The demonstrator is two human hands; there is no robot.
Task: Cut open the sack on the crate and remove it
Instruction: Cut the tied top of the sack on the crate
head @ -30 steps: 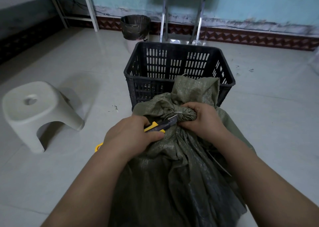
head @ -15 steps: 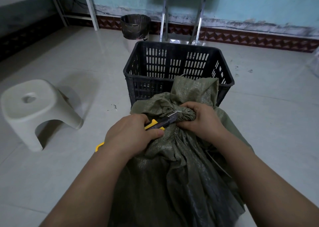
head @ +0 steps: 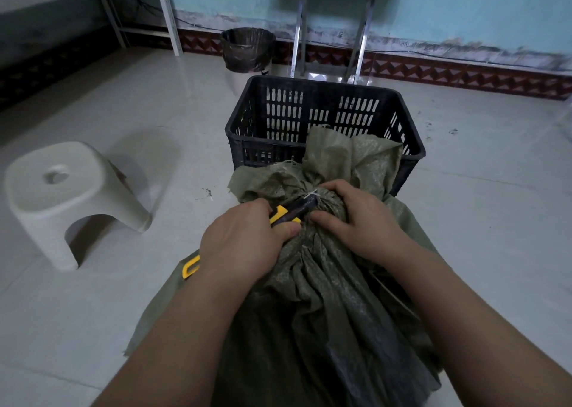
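One grip (head: 356, 220), right, around sack (head: 325, 289) neck

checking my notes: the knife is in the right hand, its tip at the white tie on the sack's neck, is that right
Not quite. The head view shows the knife in the left hand, not the right; the right hand grips the sack at its neck. The rest stands: the tip is at the white tie.
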